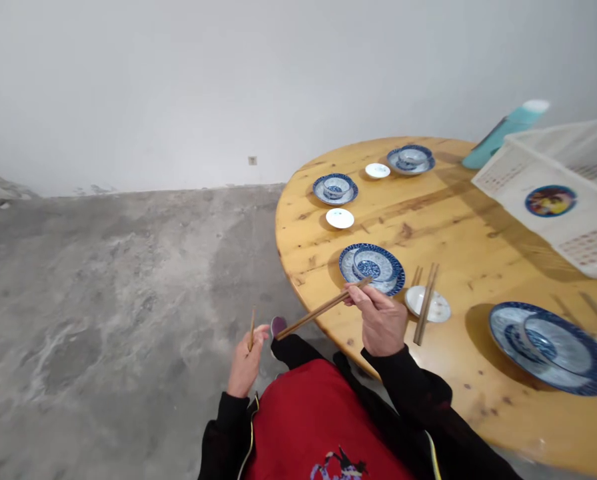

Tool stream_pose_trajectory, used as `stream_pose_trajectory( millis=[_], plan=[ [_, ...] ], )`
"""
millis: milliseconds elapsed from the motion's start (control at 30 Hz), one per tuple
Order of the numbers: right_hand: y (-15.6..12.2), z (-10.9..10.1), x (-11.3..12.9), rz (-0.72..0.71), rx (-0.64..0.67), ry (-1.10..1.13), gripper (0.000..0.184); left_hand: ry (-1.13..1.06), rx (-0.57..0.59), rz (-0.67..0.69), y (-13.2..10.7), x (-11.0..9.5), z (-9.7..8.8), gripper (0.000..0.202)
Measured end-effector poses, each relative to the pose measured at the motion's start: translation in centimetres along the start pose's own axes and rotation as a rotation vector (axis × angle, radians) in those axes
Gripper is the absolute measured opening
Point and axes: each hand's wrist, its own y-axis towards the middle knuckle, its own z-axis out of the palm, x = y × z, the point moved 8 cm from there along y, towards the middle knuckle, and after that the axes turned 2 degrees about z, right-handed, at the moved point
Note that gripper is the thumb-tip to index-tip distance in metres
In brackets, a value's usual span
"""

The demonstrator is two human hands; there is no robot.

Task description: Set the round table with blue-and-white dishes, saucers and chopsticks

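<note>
My right hand (382, 321) pinches a pair of wooden chopsticks (318, 312) near one end, and they slant down to the left past the table's edge. Lower and to the left, over the floor, my left hand (245, 363) is closed on more chopsticks (252, 325) that point upward; how many is hidden. Just beyond my right hand lies a blue-and-white plate (346, 263) with a clear-looking bowl (373, 263) on it. Right of that hand, another pair of chopsticks (427, 303) rests across a small white dish (441, 308).
The round wooden table (458, 233) bears more blue-patterned plates with bowls, such as the near-right plate (508, 347), and small white dishes, one being the left dish (339, 218). A white mesh food cover (508, 167) and a teal cylindrical object (503, 137) stand at the right.
</note>
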Motion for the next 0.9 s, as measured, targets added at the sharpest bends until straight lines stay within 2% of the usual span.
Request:
stream_pose_trajectory(
  millis=[233, 367, 467, 667, 900],
  plan=[
    [4.2, 5.5, -6.1, 0.250, -0.086, 0.210, 0.029, 0.161, 0.192, -0.076, 7.4, -2.2, 1.2, 0.064],
    [6.8, 7.8, -9.0, 0.399, -0.217, 0.322, 0.035, 0.266, 0.290, -0.098, 12.3, -4.8, 1.3, 0.071],
    [8.9, 9.0, -10.3, 0.453, -0.307, 0.370, 0.036, 0.319, 0.358, -0.100, 15.7, -7.0, 1.6, 0.070],
    [12.3, 10.0, -11.8, 0.497, -0.428, 0.399, 0.039, 0.346, 0.462, -0.135, 21.1, -9.6, 2.9, 0.069],
    [14.6, 9.4, -12.8, 0.481, -0.576, 0.427, 0.035, 0.412, 0.752, -0.195, 26.1, -10.7, 5.9, 0.059]
  ],
)
